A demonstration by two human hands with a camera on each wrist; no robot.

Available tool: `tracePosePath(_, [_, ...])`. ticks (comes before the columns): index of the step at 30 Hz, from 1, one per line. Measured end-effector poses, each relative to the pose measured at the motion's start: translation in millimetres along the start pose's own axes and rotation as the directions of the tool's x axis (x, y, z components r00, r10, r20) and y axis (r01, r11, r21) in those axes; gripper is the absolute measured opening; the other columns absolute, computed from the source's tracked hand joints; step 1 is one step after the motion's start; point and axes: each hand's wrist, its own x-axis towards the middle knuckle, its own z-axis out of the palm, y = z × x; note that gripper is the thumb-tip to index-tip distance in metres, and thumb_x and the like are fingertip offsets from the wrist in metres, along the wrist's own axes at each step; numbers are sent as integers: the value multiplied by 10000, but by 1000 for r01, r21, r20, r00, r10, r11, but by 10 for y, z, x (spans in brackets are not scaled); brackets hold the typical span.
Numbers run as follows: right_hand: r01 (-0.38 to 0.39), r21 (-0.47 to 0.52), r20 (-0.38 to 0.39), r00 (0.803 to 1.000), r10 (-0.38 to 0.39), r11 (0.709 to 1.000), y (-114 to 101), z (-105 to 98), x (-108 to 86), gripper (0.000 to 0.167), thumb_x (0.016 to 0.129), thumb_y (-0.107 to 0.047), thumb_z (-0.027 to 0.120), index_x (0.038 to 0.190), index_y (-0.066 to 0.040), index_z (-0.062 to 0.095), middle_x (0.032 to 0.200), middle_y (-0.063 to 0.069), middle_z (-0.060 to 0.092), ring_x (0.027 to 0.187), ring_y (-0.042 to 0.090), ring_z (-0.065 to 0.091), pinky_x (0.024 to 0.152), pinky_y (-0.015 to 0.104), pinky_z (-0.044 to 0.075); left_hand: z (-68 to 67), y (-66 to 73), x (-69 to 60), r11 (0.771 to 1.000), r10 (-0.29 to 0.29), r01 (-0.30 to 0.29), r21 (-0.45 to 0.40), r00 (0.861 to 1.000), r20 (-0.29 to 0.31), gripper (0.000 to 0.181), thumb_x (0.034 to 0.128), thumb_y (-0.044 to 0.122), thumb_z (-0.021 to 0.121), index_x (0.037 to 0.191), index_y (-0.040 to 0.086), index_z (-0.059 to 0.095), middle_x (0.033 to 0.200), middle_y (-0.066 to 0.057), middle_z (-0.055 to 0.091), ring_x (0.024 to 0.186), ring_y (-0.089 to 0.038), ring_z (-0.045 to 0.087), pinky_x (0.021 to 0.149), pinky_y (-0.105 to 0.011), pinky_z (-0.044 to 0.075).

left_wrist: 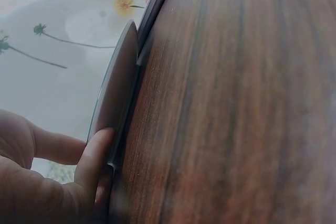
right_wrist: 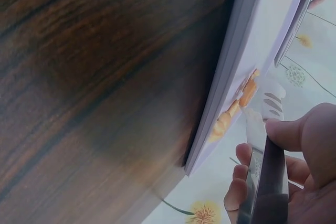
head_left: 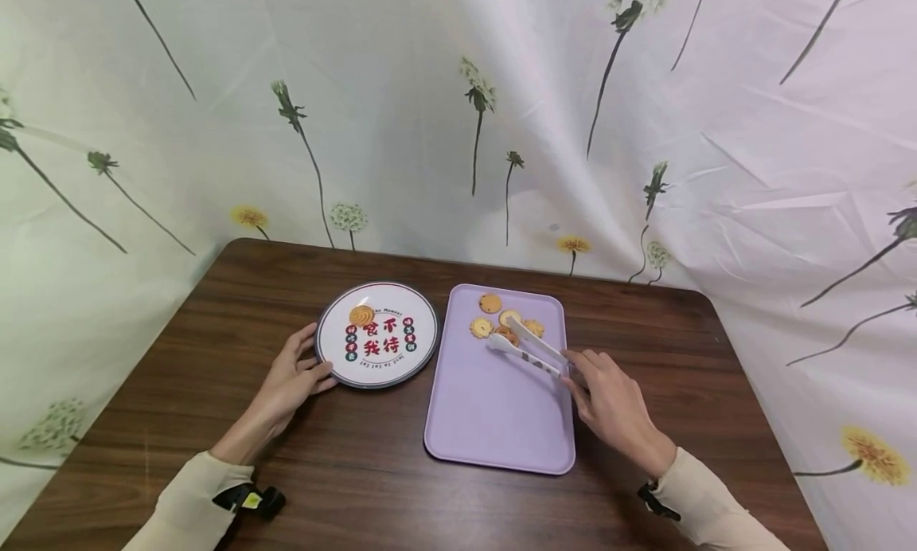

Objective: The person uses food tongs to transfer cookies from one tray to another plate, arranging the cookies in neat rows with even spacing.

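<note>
A round white plate (head_left: 401, 372) with a dark rim and red lettering carries one swirled cookie (head_left: 361, 315). At its left rim, my left hand (head_left: 290, 373) holds the edge; the left wrist view shows the thumb and fingers (left_wrist: 95, 158) against the rim. To the right lies a lilac tray (head_left: 494, 416) with several cookies (head_left: 490, 302) near its far end. Over the tray's right edge, my right hand (head_left: 609, 400) grips a pair of tongs (head_left: 526, 355), whose white tips are spread around a brown ring-like cookie (head_left: 507, 334). Whether the tips touch it, I cannot tell.
Plate and tray stand side by side on a dark wooden table (head_left: 344, 471), a narrow gap between them. Behind the table's far edge hangs a pale curtain (head_left: 415, 137) with a dandelion print.
</note>
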Motion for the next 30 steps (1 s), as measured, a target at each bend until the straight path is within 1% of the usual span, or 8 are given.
tracePosePath(3, [4, 3, -5, 1000, -4, 1000, -9, -20, 7, 380, 935, -214, 785, 1294, -116, 705, 945, 11, 688, 823, 152, 572, 556, 318, 506, -7, -4, -12, 1000, -1, 1, 0, 1000, 0, 807, 1069, -40, 419, 1684, 127, -76, 1732, -260, 26, 1520, -440, 316, 921, -195, 627])
tracePosePath(8, [24, 2, -16, 1000, -24, 1000, -26, -45, 44, 366, 939, -211, 779, 1287, -125, 703, 912, -4, 668, 796, 139, 541, 541, 295, 476, -8, 1, -32, 1000, -6, 6, -2, 1000, 4, 812, 1071, -42, 418, 1684, 135, -84, 1737, -255, 9, 1524, -446, 307, 928, -198, 627])
tracePosePath(12, [54, -2, -22, 998, -54, 999, -43, -56, 97, 364, 939, -207, 776, 1287, -127, 701, 915, 2, 676, 791, 139, 531, 538, 292, 476, -5, 8, -33, 1000, -7, 7, -1, 1000, 2, 810, 1074, -34, 419, 1684, 136, -86, 1738, -255, -4, 1527, -454, 299, 934, -208, 629])
tracePosePath(17, [85, 3, -28, 996, -85, 996, -78, -62, 180, 359, 942, -219, 777, 1280, -122, 702, 906, 0, 665, 785, 142, 526, 526, 283, 472, 14, 17, -16, 1000, -5, 5, 10, 1000, -10, 805, 1074, -26, 427, 1686, 134, -70, 1736, -255, 22, 1514, -442, 323, 917, -203, 630])
tracePosePath(21, [99, 13, -29, 995, -99, 995, -131, -72, 255, 381, 941, -225, 781, 1299, -126, 698, 961, 5, 696, 798, 146, 539, 527, 290, 484, 24, 28, -3, 1000, 0, 0, 5, 1000, -13, 802, 1074, -24, 429, 1688, 140, -59, 1738, -246, 30, 1512, -437, 332, 919, -203, 630])
tracePosePath(24, [115, 23, -13, 993, -115, 993, -180, -61, 323, 386, 953, -237, 767, 1318, -134, 694, 1022, 10, 729, 821, 155, 556, 543, 303, 503, 25, 34, -8, 1000, 6, -6, 1, 1000, -8, 802, 1074, -25, 428, 1688, 141, -61, 1738, -248, 28, 1510, -441, 332, 924, -206, 629])
tracePosePath(27, [140, 37, 1, 990, -140, 989, -229, -22, 397, 372, 966, -239, 750, 1318, -137, 691, 1069, 13, 748, 857, 165, 588, 569, 324, 532, 20, 24, -21, 1000, 9, -9, -2, 1000, -9, 800, 1075, -29, 424, 1687, 135, -64, 1735, -256, 25, 1510, -449, 327, 929, -214, 630])
tracePosePath(30, [167, 59, -2, 986, -167, 984, -287, 20, 471, 367, 966, -225, 747, 1317, -133, 690, 1080, 20, 753, 878, 176, 616, 600, 356, 563, 22, 10, -41, 1000, 4, -4, -2, 1000, -11, 802, 1075, -28, 425, 1687, 137, -65, 1735, -257, 20, 1518, -457, 317, 942, -229, 631])
